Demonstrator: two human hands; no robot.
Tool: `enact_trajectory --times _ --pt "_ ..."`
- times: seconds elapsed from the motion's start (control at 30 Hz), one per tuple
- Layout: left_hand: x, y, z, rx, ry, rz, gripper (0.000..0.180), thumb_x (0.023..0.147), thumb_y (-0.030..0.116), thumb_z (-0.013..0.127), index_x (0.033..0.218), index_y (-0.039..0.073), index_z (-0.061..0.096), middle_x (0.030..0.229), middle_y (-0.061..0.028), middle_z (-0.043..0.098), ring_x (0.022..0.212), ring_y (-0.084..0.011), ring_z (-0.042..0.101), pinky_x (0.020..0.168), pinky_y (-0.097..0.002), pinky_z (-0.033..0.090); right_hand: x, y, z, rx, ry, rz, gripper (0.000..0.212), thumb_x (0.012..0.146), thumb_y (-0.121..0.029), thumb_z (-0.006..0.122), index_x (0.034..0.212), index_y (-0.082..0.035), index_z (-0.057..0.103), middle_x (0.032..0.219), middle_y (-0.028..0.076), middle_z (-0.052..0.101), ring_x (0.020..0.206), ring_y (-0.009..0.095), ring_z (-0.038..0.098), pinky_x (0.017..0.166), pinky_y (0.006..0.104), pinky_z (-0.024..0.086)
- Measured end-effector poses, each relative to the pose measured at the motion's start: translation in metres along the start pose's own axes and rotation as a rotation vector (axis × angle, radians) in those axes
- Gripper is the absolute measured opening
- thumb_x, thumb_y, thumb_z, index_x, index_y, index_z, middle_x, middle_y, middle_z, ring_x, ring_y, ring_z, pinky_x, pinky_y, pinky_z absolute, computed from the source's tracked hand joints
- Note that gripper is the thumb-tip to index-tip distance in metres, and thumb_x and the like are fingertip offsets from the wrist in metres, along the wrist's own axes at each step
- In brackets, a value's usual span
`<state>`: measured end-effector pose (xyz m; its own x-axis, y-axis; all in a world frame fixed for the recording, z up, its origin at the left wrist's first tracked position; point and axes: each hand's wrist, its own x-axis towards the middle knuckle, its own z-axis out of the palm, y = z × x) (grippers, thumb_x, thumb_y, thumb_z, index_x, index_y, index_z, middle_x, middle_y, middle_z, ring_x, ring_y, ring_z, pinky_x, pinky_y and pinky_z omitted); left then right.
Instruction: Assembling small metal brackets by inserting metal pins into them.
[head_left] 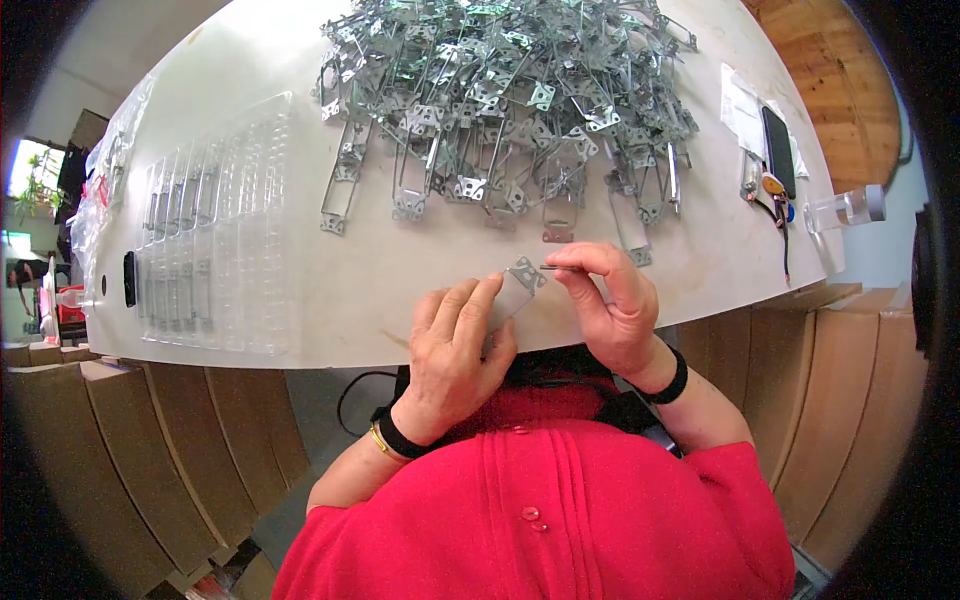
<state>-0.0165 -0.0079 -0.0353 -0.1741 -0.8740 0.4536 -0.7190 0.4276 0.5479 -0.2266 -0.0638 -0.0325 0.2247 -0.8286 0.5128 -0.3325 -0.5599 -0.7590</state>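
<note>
Close to the table's near edge, my left hand [455,340] is closed around a flat metal bracket [524,274] with holes in its end plate; its lower part is hidden by the fingers. To the right, my right hand [618,305] pinches a thin dark rod-like piece [560,267] between thumb and forefinger. That piece points left at the bracket's holed end; whether the two touch I cannot tell. Beyond both hands lies a large heap of similar metal brackets [490,110], some with long wire loops.
On the left, a clear plastic tray [220,285] holds several metal pieces in its slots, with a small black object [130,278] beside it. At right lie a phone [777,150], a small tool with a cable [772,188] and a clear jar [850,207]. Cardboard boxes [150,430] stand below the table.
</note>
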Motion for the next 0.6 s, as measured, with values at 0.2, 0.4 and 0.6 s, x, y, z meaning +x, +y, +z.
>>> enact_trajectory --times 0.2,0.4,0.6 --pt "0.0004 -0.0033 0.0059 -0.064 0.022 0.057 0.065 0.078 0.003 0.082 0.138 -0.002 0.060 0.117 -0.0212 0.069 0.096 -0.0370 0.068 0.086 -0.0452 0.056 0.0085 -0.0016 0.0030 -0.007 -0.004 -0.032 0.023 0.094 0.003 0.076 0.116 -0.005 0.071 0.107 0.013 0.074 0.096 0.030 0.073 0.084 0.0367 0.058" --pt "0.0004 -0.0070 0.0086 -0.142 0.020 0.050 0.068 0.076 0.001 0.083 0.139 -0.003 0.058 0.118 -0.0211 0.070 0.096 -0.0375 0.069 0.085 -0.0449 0.057 0.0087 0.0016 0.0069 -0.025 -0.020 -0.033 0.023 0.095 0.004 0.074 0.116 -0.005 0.071 0.106 0.014 0.074 0.096 0.030 0.073 0.084 0.0367 0.058" --pt "-0.0007 -0.0089 0.0079 -0.166 0.005 0.030 0.066 0.075 0.002 0.084 0.136 -0.003 0.059 0.117 -0.0212 0.070 0.096 -0.0377 0.069 0.084 -0.0447 0.057 0.0095 0.0030 0.0072 -0.033 -0.030 -0.013 0.023 0.094 0.003 0.075 0.115 -0.005 0.071 0.106 0.014 0.074 0.096 0.031 0.073 0.084 0.0370 0.058"
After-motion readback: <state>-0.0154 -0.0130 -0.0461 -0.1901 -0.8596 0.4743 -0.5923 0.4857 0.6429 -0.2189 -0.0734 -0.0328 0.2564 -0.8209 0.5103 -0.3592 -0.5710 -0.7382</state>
